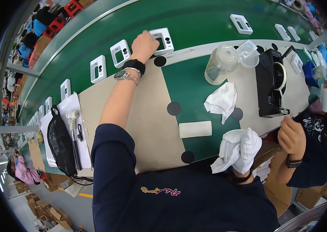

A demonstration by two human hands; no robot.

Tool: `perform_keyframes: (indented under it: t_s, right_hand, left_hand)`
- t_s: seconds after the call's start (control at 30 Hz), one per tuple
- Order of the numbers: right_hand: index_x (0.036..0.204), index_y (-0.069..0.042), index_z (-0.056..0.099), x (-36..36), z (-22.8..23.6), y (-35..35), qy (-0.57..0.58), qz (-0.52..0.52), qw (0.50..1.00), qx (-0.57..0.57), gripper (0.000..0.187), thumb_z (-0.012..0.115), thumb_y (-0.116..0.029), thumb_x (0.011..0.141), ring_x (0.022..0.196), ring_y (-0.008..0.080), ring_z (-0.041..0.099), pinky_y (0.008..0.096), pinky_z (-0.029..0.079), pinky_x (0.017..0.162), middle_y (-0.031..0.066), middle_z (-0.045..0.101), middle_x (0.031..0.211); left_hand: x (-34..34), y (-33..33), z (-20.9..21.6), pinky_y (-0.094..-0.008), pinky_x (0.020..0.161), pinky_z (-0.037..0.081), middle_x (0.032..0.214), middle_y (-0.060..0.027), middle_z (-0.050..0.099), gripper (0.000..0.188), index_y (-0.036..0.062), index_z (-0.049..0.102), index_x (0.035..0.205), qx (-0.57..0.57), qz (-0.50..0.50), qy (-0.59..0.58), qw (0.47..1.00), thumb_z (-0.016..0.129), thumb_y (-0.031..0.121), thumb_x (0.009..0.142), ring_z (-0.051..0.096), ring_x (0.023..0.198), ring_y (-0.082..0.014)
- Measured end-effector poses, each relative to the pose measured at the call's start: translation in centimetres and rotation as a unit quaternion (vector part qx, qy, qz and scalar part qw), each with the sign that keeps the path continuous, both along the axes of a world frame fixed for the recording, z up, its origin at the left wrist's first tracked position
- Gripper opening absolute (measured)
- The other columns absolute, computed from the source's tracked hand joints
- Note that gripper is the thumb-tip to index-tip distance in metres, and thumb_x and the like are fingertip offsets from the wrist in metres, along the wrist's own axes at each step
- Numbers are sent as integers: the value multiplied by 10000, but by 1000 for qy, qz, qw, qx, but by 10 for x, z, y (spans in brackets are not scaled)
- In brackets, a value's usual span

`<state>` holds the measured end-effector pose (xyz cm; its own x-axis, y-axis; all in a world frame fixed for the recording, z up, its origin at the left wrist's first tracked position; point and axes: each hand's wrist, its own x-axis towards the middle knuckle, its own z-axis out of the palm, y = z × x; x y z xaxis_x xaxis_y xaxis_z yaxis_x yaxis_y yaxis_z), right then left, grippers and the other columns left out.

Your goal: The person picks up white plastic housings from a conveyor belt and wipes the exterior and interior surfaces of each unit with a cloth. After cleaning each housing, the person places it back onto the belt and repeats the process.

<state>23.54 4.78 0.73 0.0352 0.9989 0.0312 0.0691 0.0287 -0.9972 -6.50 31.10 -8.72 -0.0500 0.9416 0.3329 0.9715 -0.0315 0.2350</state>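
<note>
My left hand (144, 47) reaches out over the green belt, its fingers curled at the left side of a white plastic frame (165, 41) with a rectangular opening and dark round parts. The fingertips are partly hidden. Close to the left of that hand lies a similar white frame (115, 57). Near my body, my right hand (244, 154) is wrapped in a bunched white cloth (229, 149) and appears closed on it; the fingers themselves are covered. A second crumpled white cloth (222, 101) lies on the table beyond it, beside a flat cream-coloured pad (195, 129).
More white frames (98, 69) line the belt (198, 19). Right of centre stand a clear plastic bottle (219, 65) and a black tape dispenser (269, 83). At left lie a black pouch (61, 141) and a hammer-like tool (73, 131). A co-worker's hand (291, 137) is close by at right.
</note>
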Motion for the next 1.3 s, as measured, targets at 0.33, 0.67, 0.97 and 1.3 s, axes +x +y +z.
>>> perform_keyframes:
  t_s: [0.33, 0.67, 0.97, 1.3]
  right_hand:
    - [996, 31, 508, -56, 54, 18, 295, -213, 910, 201, 417, 459, -343, 817, 576, 171, 530, 316, 437, 536, 110, 573, 749]
    - [1036, 71, 472, -64, 1, -8, -189, 316, 882, 294, 374, 493, -182, 761, 775, 219, 565, 319, 442, 675, 130, 564, 989]
    - [1007, 37, 504, -137, 77, -11, -279, 385, 728, 495, 386, 546, -208, 712, 699, 276, 571, 322, 451, 560, 141, 558, 896]
    - [936, 0, 572, -87, 58, -12, -405, 307, 729, 459, 259, 466, -196, 803, 774, 249, 583, 319, 450, 640, 124, 597, 876]
  left_hand:
    - [89, -228, 120, -276, 432, 386, 535, -96, 510, 360, -19, 298, 1011, 59, -240, -457, 854, 486, 10, 706, 517, 442, -209]
    - [42, -328, 128, -308, 723, 378, 1007, -153, 429, 368, -55, 391, 983, 240, -84, -321, 912, 498, 78, 657, 472, 845, -212]
    - [42, -334, 121, -248, 624, 370, 1057, -181, 376, 425, -10, 378, 1060, 202, -179, -447, 853, 484, 8, 649, 452, 723, -174]
    - [32, -336, 119, -202, 340, 211, 679, -47, 465, 456, 54, 386, 1079, -176, -40, -862, 475, 334, -81, 646, 288, 384, -58]
